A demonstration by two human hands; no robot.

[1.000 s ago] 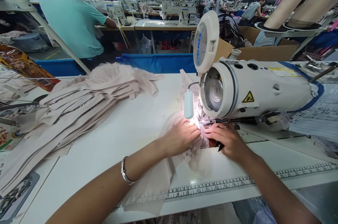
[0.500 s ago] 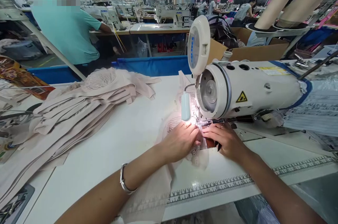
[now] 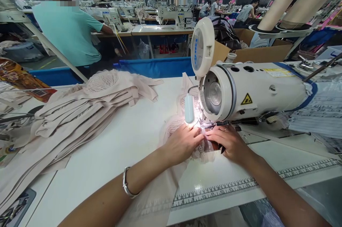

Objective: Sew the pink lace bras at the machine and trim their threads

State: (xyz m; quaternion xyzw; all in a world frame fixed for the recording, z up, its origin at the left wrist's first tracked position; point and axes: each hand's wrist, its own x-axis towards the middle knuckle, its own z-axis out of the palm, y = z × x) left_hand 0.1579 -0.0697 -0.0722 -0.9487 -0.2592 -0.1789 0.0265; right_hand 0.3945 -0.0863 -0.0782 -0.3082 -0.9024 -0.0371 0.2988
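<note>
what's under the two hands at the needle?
Beige lace fabric lies under left hand and right hand, on the white table. The needle and stitch line are hidden by fingers and glare.

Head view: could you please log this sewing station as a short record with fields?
Left hand: pressing lace fabric flat beside the needle
Right hand: on the same fabric, under the sewing machine
Lamp: lit, above the hands
Fabric pile: left on the table
Bracelet: left wrist
</note>
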